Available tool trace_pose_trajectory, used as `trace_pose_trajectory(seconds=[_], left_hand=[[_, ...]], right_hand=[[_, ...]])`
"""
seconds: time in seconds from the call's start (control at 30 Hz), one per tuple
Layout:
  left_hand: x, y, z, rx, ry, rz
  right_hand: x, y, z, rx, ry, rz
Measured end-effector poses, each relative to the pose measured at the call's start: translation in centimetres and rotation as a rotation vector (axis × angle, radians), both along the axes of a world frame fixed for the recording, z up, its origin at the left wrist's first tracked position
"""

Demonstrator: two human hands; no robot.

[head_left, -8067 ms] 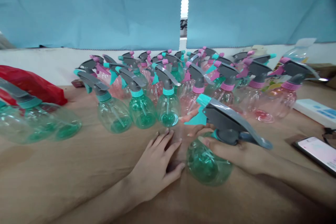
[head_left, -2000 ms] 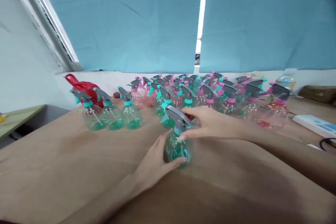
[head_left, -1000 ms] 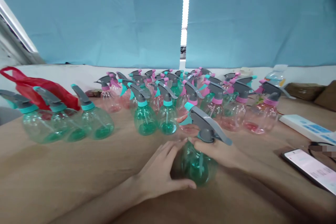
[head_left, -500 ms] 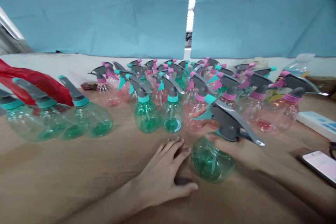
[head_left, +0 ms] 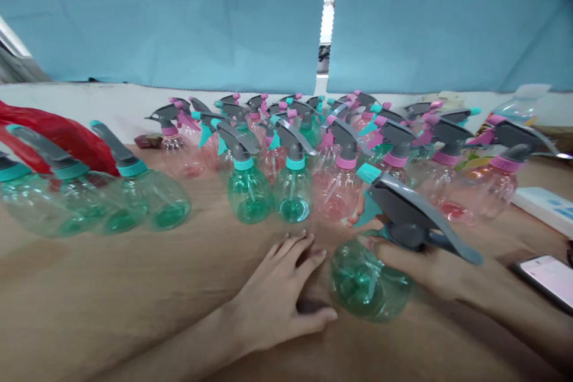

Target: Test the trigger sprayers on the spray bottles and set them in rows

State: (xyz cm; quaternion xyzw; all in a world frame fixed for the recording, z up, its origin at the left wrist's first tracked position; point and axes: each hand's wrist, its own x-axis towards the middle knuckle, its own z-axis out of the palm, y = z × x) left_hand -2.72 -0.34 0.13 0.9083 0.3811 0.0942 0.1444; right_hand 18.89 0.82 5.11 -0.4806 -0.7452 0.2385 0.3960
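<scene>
My right hand (head_left: 416, 265) is wrapped round the neck of a green spray bottle (head_left: 369, 286) with a grey and turquoise trigger head. The bottle leans to the right, close to me, and some of the fingers are hidden behind it. Flat on the brown table (head_left: 111, 292) lies my left hand (head_left: 280, 295), fingers spread, holding nothing. Just beyond its fingertips stand two upright green spray bottles (head_left: 293, 191). A pink spray bottle (head_left: 338, 194) stands behind the held one.
Rows of pink and green spray bottles fill the back of the table. At the left, green bottles (head_left: 168, 197) stand before a red plastic bag (head_left: 62, 134). A phone (head_left: 548, 280) and a white box (head_left: 544, 209) lie at the right. A blue sheet (head_left: 179, 18) hangs behind.
My right hand has drawn the green spray bottle slightly to the right and toward me, tilting its head further right. My left hand has stayed in place.
</scene>
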Motion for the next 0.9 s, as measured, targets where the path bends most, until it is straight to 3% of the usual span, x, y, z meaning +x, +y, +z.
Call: trace_pose_trajectory(seconds=[0.37, 0.57, 0.9], left_hand=[[-0.2, 0.0, -0.4, 0.056, -0.012, 0.028], [-0.2, -0.1, -0.4, 0.053, 0.027, 0.023], [-0.2, -0.2, -0.2, 0.039, 0.020, 0.036]], right_hand=[[-1.0, 0.4, 0.6, -0.097, 0.105, 0.085], [-1.3, 0.6, 0.9, -0.044, 0.124, 0.136], [-1.8, 0.8, 0.1, 0.062, 0.105, 0.073]])
